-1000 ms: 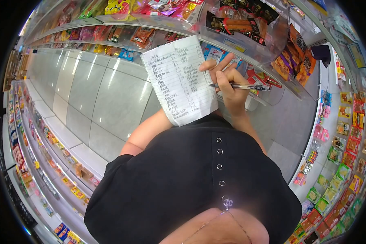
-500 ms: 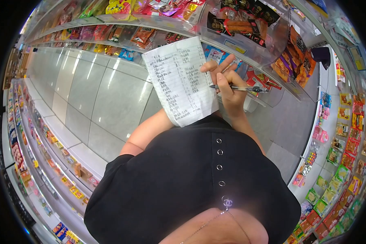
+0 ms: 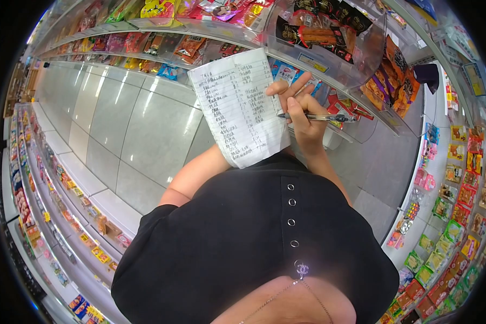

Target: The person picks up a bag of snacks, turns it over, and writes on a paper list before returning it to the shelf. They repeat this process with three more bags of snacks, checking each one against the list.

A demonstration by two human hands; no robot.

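Over floor (image 3: 156, 124), right hand (image 3: 309, 125) has fingers round pen (image 3: 332, 117) by paper (image 3: 237, 113); left hand hidden, can't tell; loose backing could skew strokes.

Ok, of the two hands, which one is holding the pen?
The right hand, at the right edge of the lined sheet: the pen shows in its grip. The left hand is hidden behind the sheet, only its forearm showing.
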